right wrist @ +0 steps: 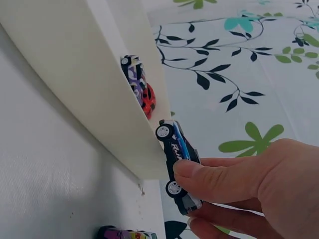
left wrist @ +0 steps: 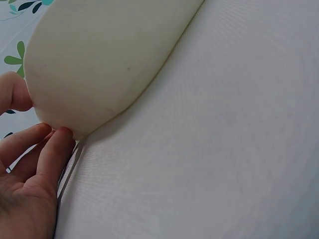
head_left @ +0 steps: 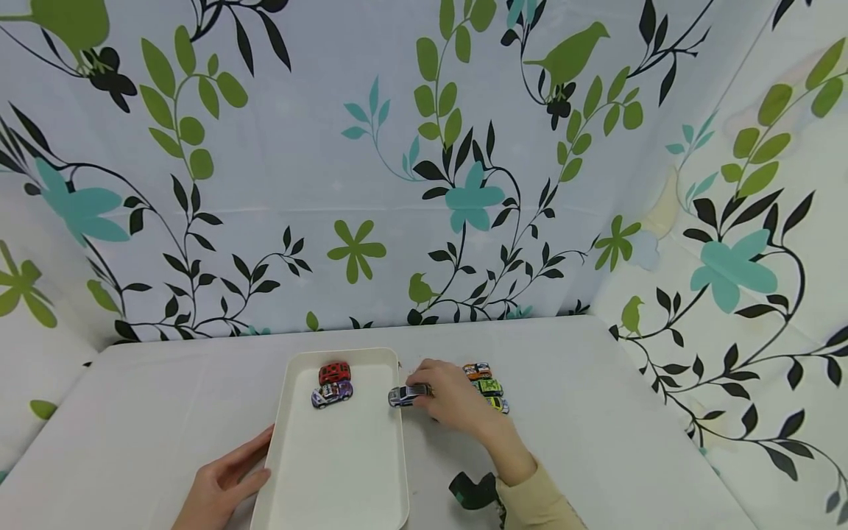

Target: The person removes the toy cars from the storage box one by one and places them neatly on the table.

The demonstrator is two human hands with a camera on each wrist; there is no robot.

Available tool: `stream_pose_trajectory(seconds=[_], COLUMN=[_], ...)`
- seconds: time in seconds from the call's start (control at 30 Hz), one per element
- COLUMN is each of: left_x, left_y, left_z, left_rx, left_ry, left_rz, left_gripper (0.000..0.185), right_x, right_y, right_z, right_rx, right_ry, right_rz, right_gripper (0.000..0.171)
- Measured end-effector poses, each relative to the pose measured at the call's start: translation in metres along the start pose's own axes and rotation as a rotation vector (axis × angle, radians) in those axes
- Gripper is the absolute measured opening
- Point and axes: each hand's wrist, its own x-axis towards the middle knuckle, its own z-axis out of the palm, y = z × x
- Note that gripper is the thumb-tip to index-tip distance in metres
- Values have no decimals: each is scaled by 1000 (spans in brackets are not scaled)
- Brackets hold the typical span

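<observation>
Leafy curtains with green and teal flowers hung all round a plain white tabletop (head_left: 596, 412), so the whole setup looked a bit like a tent; a long white tray (head_left: 344, 471) sat in the middle of it, with a red toy car (head_left: 334, 372) and a purple toy car (head_left: 332, 394) already parked side by side at its far end.

The right hand (head_left: 457, 401) had its thumb and fingers pinched round a blue-and-white toy car (head_left: 405, 395); it was holding the car right at the tray's right rim, nose pointing in over the edge, roughly level with the two inside; from the wrist view the car was clear of the tabletop and just beside the tray wall. Looked to me like the carrying-over step, car number three going in; the next move would need a small lift over the rim, then setting it down on bare tray floor without knocking the purple one.

The left hand (head_left: 221, 486) lay relaxed against the tray's near left edge, fingertips touching the rim, gripping nothing, probably just steadying it.

Three more cars sat bunched just behind the right hand: an orange car (head_left: 477, 370), a green car (head_left: 489, 386), and a yellowish car (head_left: 498, 403) half hidden.
</observation>
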Motion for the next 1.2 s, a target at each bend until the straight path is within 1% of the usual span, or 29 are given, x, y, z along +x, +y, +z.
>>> stream_pose_trajectory(seconds=[0.07, 0.23, 0.47, 0.63, 0.87, 1.0, 1.2], left_x=[0, 1, 4, 4, 4, 4, 3], left_y=[1, 2, 4, 5, 5, 4, 1], left_z=[0, -1, -2, -2, -1, -1, -2], left_rx=[4, 5, 24, 29, 15, 5, -37], left_ry=[-2, -4, 3, 9, 10, 8, 2], left_rz=[-5, -30, -86, -85, -103, -86, -33], left_gripper=[60, 60, 62, 62, 63, 63, 61], right_x=[-1, -4, -12, -17, -26, -29, -31], right_y=[2, 9, 24, 38, 56, 63, 75], right_z=[-1, -4, -10, -13, -15, -18, -24], right_rx=[14, 6, 25, 46, 41, 47, 41], right_ry=[4, 19, 69, 98, 181, 197, 192], right_rz=[-8, -25, 13, 37, 51, 71, 98], right_gripper=[21, 21, 25, 27, 28, 28, 27])
